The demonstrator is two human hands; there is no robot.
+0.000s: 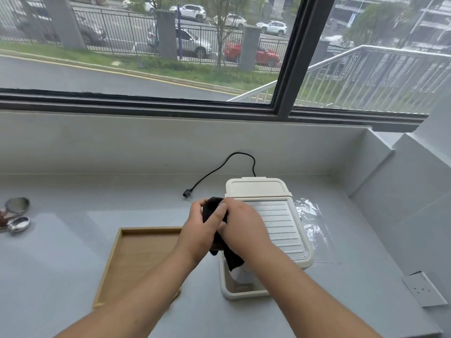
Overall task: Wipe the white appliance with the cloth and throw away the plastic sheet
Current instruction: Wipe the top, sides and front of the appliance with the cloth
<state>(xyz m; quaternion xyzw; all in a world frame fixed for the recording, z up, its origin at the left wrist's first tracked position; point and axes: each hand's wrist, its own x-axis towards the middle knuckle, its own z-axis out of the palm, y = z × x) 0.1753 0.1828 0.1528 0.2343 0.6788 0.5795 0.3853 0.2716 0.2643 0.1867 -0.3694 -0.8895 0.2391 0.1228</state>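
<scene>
Black cloth (214, 211) is bunched between left hand (200, 230) and right hand (241, 228), fingers curled on it, at the white appliance's (275, 215) left edge, likely folded for wiping. Plastic sheet (314, 223) lies flat just right of it, untouched.

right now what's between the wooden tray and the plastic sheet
In the head view, the white appliance stands between the wooden tray and the plastic sheet, with both hands working the black cloth at its left edge.
</scene>
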